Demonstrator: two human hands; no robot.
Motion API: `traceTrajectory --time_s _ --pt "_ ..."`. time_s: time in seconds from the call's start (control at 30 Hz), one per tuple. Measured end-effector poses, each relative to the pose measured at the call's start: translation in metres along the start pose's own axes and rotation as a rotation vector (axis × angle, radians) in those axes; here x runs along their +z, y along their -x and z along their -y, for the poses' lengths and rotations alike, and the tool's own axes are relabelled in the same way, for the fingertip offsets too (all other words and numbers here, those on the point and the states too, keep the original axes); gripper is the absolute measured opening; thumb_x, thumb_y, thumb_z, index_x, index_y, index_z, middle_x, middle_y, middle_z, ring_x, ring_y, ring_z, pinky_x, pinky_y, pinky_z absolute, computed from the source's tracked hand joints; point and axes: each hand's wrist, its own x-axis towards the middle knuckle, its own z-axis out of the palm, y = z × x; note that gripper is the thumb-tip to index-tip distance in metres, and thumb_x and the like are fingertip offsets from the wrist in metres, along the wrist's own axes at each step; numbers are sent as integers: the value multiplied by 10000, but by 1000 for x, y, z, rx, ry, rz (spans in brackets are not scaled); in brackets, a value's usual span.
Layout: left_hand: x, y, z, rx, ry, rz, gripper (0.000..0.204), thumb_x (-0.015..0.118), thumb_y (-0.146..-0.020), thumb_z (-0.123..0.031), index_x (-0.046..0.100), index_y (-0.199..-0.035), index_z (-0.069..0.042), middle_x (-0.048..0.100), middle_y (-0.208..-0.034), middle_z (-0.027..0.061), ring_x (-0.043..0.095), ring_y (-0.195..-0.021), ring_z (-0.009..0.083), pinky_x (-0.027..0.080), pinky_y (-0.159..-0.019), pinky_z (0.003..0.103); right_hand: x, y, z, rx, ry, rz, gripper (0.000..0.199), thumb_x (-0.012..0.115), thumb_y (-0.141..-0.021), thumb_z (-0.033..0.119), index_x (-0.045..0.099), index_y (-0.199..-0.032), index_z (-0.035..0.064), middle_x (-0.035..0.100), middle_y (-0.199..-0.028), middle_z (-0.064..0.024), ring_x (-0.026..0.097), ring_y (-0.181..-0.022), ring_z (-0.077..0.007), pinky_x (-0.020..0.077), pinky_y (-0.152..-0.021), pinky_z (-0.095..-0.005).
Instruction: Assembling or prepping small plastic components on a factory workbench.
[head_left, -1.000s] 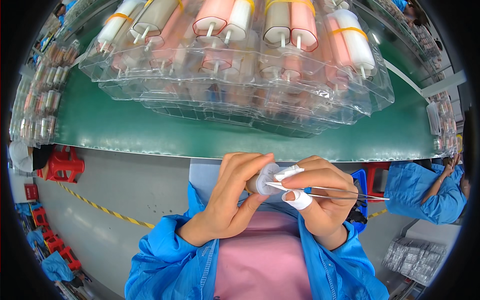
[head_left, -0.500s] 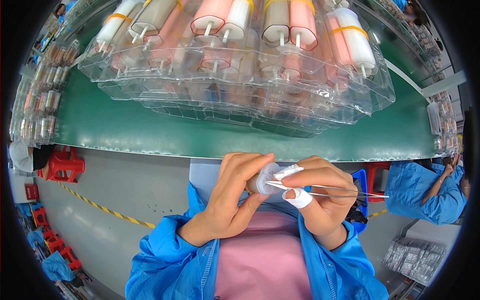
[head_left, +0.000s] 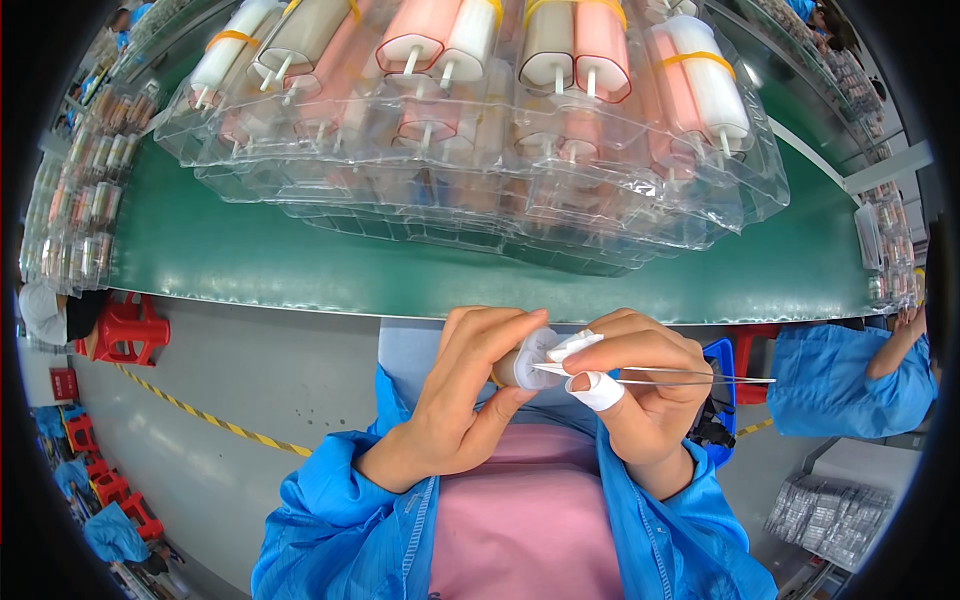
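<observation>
White cap (head_left: 527,358) between left-hand fingers (head_left: 480,340); tweezers (head_left: 650,378) touching it.

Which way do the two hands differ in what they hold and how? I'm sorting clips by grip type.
The left hand wraps a small white cylindrical part in a full grasp, while the right hand pinches thin metal tweezers between thumb and fingers. The right hand has white tape on fingertips; the left hand is bare. The tweezers' tips touch the white part's end. Both hands come out of blue sleeves and meet just below the green table's edge.
</observation>
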Motion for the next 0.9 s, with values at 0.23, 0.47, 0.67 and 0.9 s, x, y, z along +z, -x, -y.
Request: traceTrajectory --time_s 0.23,0.47,0.67,0.9 --pt "-2 1 0 -15 16 16 476 627 -806 -90 481 -1243 30 527 -1127 162 483 -975 299 390 -835 371 2 2 -2 30 -65 -29 127 723 -686 18 695 -809 21 684 -774 -89 654 -691 -207 507 -598 -271" --pt "-2 0 -2 -50 -27 -11 454 628 -790 -69 510 -1217 32 530 -1102 170 479 -954 299 398 -820 363 5 -1 -5 -10 35 3 131 715 -680 16 691 -808 29 672 -756 -90 646 -674 -214 488 -574 -274" --pt "-4 -2 -8 -18 -115 -14 471 635 -736 0 532 -1194 34 532 -1087 168 480 -938 302 414 -795 363 6 -1 -5 -20 52 12 126 706 -674 18 684 -798 31 664 -744 -93 634 -648 -214 476 -562 -276" --pt "-3 -2 -7 106 -381 -17 557 648 -654 30 532 -1198 33 535 -1075 164 485 -926 319 419 -795 380 2 -10 13 22 230 119 130 694 -669 29 671 -797 22 655 -749 -106 623 -644 -229 475 -565 -279"
